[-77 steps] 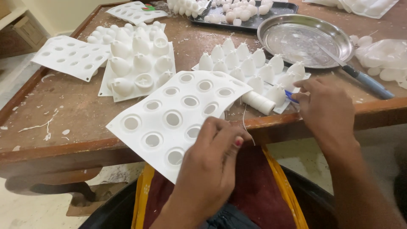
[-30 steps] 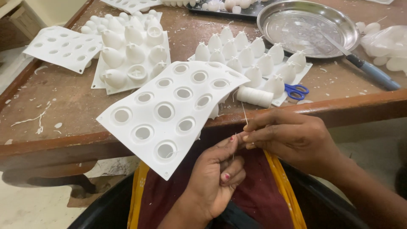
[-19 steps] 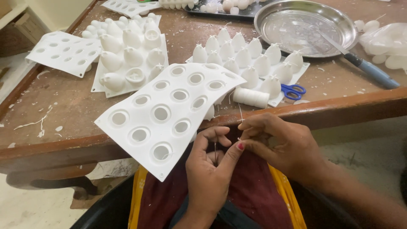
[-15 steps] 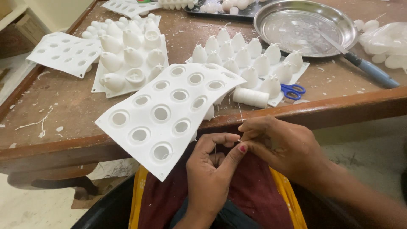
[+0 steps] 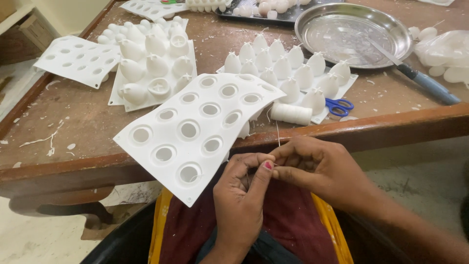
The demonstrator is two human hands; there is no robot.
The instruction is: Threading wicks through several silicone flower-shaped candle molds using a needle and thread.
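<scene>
My left hand [image 5: 242, 195] and my right hand [image 5: 320, 168] meet just below the table's front edge, fingertips pinched together on a thin white thread [image 5: 278, 138]. The thread runs up to a white spool [image 5: 291, 113] lying on the table by the edge. A white mould sheet with round holes [image 5: 195, 129] overhangs the edge just left of my hands. Behind the spool stands a white tray of pointed cone moulds [image 5: 288, 73]. Blue-handled scissors [image 5: 339, 106] lie right of the spool.
Wooden table [image 5: 58, 132] flecked with white bits. A second filled mould tray [image 5: 151, 63] and a flat hole sheet [image 5: 78, 59] sit at left. At the back right are a steel plate [image 5: 354, 32], a blue-handled knife [image 5: 425, 83] and a bag of white pieces [image 5: 447, 51].
My right hand came back from the scissors to join the left hand below the table edge. Both hands now pinch the thread together.
</scene>
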